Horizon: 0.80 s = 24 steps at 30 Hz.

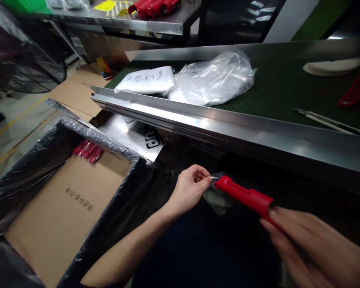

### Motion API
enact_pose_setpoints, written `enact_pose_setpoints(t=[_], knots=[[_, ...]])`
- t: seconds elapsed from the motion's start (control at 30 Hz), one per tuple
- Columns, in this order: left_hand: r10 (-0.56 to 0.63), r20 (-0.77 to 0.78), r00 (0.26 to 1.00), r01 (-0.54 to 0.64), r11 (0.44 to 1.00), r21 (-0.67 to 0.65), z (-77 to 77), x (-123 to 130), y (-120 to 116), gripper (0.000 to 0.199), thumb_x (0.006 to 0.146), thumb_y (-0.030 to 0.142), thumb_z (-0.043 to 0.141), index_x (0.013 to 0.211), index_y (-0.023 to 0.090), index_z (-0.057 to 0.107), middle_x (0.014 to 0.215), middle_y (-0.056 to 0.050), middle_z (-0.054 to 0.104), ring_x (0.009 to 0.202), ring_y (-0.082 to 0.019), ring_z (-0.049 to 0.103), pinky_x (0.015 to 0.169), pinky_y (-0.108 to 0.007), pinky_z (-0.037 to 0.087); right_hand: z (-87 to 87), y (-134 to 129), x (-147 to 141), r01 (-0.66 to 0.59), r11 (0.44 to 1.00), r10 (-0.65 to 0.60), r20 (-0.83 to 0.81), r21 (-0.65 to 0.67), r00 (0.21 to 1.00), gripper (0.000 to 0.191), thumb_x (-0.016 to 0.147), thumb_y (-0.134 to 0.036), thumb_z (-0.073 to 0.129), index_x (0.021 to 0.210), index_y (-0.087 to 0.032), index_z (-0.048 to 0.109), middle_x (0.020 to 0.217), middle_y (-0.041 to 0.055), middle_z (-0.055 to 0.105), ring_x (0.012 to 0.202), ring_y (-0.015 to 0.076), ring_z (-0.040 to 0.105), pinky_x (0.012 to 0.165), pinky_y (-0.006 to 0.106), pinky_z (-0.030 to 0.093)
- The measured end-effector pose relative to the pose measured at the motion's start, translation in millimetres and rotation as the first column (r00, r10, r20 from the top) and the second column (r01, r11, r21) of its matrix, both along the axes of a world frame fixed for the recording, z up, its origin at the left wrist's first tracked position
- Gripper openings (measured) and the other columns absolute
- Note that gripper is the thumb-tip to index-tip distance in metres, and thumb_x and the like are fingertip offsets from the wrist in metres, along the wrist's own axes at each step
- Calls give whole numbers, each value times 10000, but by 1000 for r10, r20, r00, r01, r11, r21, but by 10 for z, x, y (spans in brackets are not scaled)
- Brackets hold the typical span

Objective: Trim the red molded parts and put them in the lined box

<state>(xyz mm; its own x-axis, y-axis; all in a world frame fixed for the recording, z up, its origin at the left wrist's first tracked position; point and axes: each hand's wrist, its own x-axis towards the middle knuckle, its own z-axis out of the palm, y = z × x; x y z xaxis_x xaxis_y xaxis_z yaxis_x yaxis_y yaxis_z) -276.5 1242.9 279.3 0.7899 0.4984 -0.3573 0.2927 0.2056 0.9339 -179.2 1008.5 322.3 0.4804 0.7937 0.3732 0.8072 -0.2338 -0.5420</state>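
Note:
A long red plastic part (246, 195) points left and slightly up, in front of the conveyor's metal rail. Its rear end is gripped by my right hand (309, 240), which is partly blurred. My left hand (192, 186) pinches the edge of a clear plastic bag (218, 198) between thumb and fingers. The front tip of the red part is at the mouth of this bag, and the bag hangs below it. How far the tip reaches inside is hard to tell.
Clear bags (216, 78), a white marked packet (150, 80) and a knife (330, 121) lie on the green conveyor (276, 96). At the left, a lined box (108, 140) holds cardboard and wrapped red parts (88, 151). More red parts (156, 8) are on a back table.

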Motion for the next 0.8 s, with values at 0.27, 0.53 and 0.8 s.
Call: enact_pose_setpoints(t=[0.27,0.53,0.8], knots=[[60,38,997,-52,982,-182,125,-73,-89,225,869,335,611,890,111,619,752,-36,600,664,-117,551,653,-246,471,-33,222,-44,-278,947,310,236,-159,921,375,906,-38,512,1264,-101,602,1212,130,654,1110,237,610,918,369,503],[83,51,995,-88,990,108,-20,-228,-119,141,908,262,605,841,157,671,838,-32,602,792,-143,528,726,-258,404,-30,422,34,-381,908,417,295,-172,860,387,862,52,467,1179,-85,643,1111,89,698,991,223,624,818,374,505],[255,128,958,-273,949,158,-193,-320,-397,124,951,272,558,931,171,627,866,-33,639,778,-148,581,723,-260,460,-368,652,-442,273,950,-278,14,154,961,217,892,-90,657,1099,-155,666,891,16,734,749,126,712,701,189,534]])
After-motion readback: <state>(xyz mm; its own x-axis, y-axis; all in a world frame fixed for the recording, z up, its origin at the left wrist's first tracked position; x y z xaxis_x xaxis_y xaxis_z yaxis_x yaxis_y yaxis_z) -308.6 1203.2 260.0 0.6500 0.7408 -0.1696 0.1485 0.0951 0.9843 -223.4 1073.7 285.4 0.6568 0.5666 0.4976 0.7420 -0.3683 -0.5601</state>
